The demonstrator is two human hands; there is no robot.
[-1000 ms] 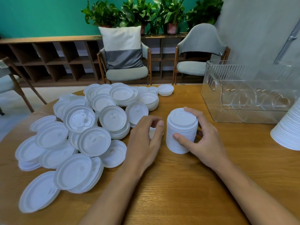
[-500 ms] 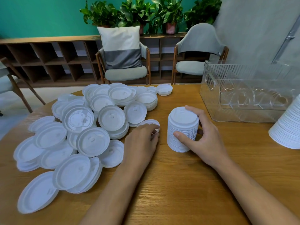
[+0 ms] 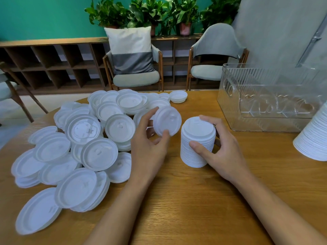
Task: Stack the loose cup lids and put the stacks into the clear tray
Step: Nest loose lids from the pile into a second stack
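Pinched in left hand [image 3: 150,147]: one white round lid [image 3: 167,121], tilted. Wrapped by right hand [image 3: 223,152]: tall white stack [image 3: 196,138], upright.

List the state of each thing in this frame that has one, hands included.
Left hand, pinching the white round plastic lid.
That lid, tilted, held above the wooden table.
Right hand, gripping the upright stack of white plastic lids.
That stack, standing on the table.
Loose white lids, scattered and overlapping at table left.
Clear ribbed plastic tray, upright, no lids visible inside.
Large white stack, partly cut off by frame.
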